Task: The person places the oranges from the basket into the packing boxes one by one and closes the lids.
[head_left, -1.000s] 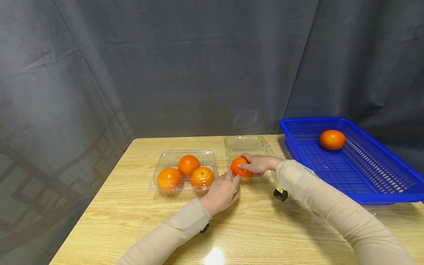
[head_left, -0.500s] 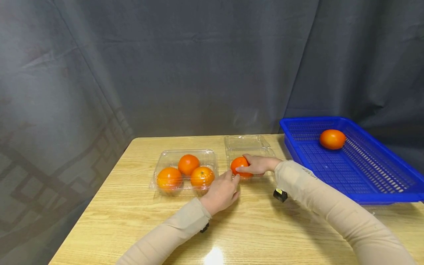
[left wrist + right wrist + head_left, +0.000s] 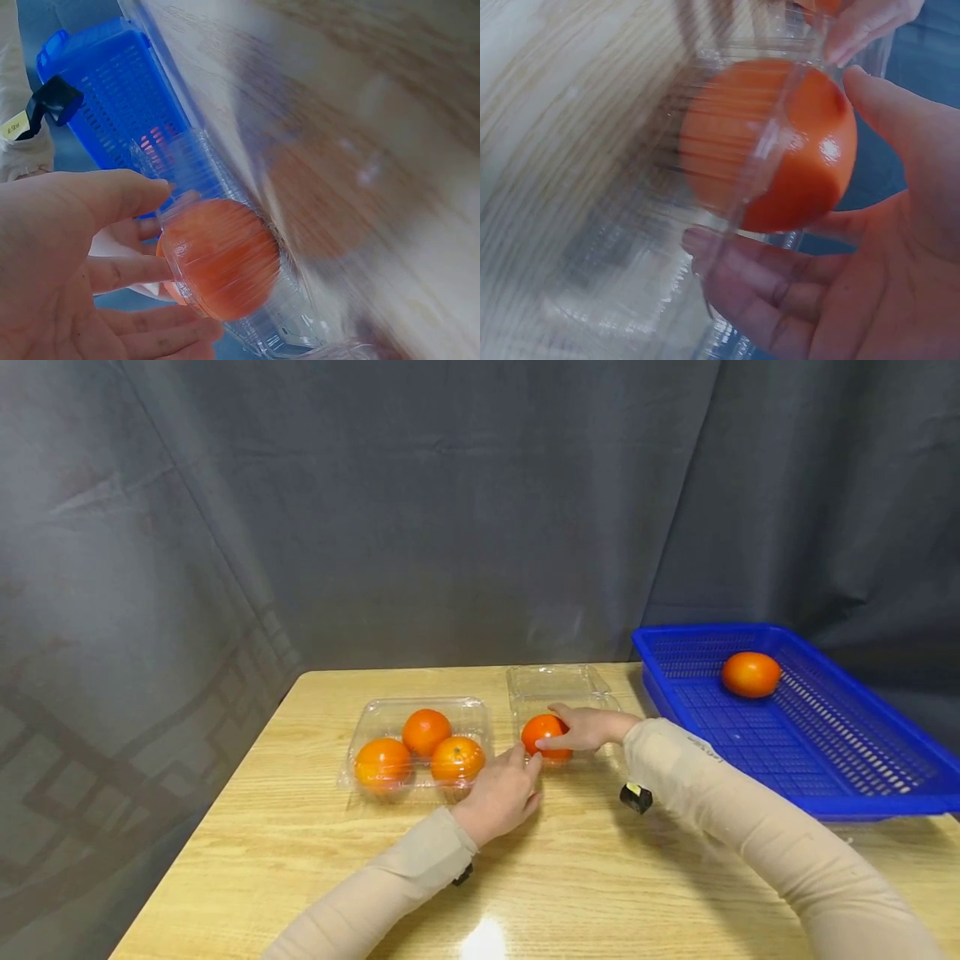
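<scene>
In the head view a smooth, shiny orange-red tomato (image 3: 542, 733) sits in the near part of a clear plastic clamshell box (image 3: 558, 683), whose lid lies back. My right hand (image 3: 588, 729) holds the tomato, with thumb and forefinger at its sides; in the right wrist view its other fingers (image 3: 757, 281) show through the plastic wall. My left hand (image 3: 497, 797) is at the box's near left corner, its fingertips at the rim. In the left wrist view the left thumb and fingers (image 3: 131, 270) are spread apart beside the box wall, with the tomato (image 3: 225, 259) behind the plastic.
A second clear box (image 3: 470, 710), holding three oranges (image 3: 457, 760), stands left of the hands. On the right is a blue basket (image 3: 750, 752) with another tomato (image 3: 751, 674) inside. A grey curtain (image 3: 465, 527) hangs behind the wooden table (image 3: 300, 860).
Little differs. The fingers of the right hand shift slightly on the tomato, spreading a bit wider. The left hand stays at the box corner.
</scene>
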The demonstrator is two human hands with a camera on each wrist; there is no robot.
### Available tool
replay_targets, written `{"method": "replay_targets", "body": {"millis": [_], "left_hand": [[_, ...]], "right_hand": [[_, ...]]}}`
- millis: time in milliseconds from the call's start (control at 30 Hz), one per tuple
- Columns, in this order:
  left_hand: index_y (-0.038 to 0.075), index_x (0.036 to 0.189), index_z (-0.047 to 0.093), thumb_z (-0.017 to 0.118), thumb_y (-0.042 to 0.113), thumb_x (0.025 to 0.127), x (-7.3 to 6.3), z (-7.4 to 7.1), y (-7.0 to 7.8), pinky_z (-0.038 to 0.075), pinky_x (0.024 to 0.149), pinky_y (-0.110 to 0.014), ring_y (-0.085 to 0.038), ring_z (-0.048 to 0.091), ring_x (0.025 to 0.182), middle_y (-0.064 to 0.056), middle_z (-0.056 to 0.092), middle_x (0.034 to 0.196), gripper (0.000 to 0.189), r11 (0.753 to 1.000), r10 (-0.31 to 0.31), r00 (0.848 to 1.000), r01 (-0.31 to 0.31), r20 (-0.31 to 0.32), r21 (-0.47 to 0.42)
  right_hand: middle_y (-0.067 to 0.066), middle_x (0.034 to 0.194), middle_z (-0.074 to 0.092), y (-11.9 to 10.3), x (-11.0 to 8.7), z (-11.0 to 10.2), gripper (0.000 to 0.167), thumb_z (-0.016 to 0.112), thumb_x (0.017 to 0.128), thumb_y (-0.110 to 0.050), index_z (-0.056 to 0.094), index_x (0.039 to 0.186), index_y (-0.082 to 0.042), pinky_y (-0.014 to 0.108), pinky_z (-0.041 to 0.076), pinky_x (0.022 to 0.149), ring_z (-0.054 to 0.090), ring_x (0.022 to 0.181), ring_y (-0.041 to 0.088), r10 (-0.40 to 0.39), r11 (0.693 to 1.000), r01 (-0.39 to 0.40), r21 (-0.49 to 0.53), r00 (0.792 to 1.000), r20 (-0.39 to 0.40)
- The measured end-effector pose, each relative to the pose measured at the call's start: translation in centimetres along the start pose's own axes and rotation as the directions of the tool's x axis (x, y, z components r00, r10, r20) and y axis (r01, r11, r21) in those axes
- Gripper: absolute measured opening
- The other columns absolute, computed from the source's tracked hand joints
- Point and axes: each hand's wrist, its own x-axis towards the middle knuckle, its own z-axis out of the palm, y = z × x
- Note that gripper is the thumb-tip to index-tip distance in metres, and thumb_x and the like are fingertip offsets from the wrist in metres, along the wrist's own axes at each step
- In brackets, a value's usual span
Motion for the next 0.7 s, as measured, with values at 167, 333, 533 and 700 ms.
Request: {"method": "replay_targets", "body": {"millis": [167,333,533,700], "left_hand": [[0.007,0.123,0.054,0.063,0.039,0.086,0.0,0.0,0.0,0.056,0.087,-0.031,-0.025,0.065,0.103,-0.018,0.06,0.121,0.05,1.0,-0.005,1.0,0.005,0.003,-0.004],[0.007,0.123,0.054,0.063,0.04,0.086,0.0,0.1,-0.1,0.057,0.082,-0.029,-0.022,0.066,0.1,-0.015,0.061,0.118,0.05,1.0,0.0,1.0,0.0,-0.011,0.018],[0.008,0.124,0.053,0.064,0.04,0.086,-0.1,0.1,-0.1,0.057,0.082,-0.029,-0.022,0.066,0.099,-0.015,0.06,0.117,0.051,1.0,-0.002,1.0,0.002,-0.004,0.015],[0.008,0.126,0.051,0.063,0.039,0.086,0.0,-0.1,0.0,0.056,0.085,-0.032,-0.024,0.064,0.103,-0.016,0.059,0.12,0.052,1.0,-0.018,0.999,0.019,0.031,-0.01]], "right_hand": [[0.033,0.141,0.038,-0.1,-0.6,-0.7,0.085,0.052,0.091,-0.049,0.017,0.146,0.005,0.058,0.032,0.108,0.04,0.129,0.046,0.006,1.0,-0.006,-0.009,1.0,-0.006],[0.032,0.145,0.032,-0.5,-1.2,-1.1,0.082,0.053,0.091,-0.046,0.018,0.146,0.005,0.059,0.029,0.11,0.034,0.132,0.047,0.008,0.998,-0.01,-0.062,0.999,-0.039],[0.032,0.143,0.035,-0.5,-2.1,-1.6,0.078,0.055,0.091,-0.042,0.023,0.145,0.004,0.06,0.029,0.109,0.034,0.131,0.049,-0.011,0.994,0.0,-0.114,0.996,-0.091],[0.03,0.143,0.036,-0.3,-2.8,-2.5,0.076,0.056,0.091,-0.039,0.023,0.146,0.002,0.061,0.029,0.108,0.034,0.132,0.049,-0.012,0.994,0.0,-0.105,0.994,-0.107]]}}
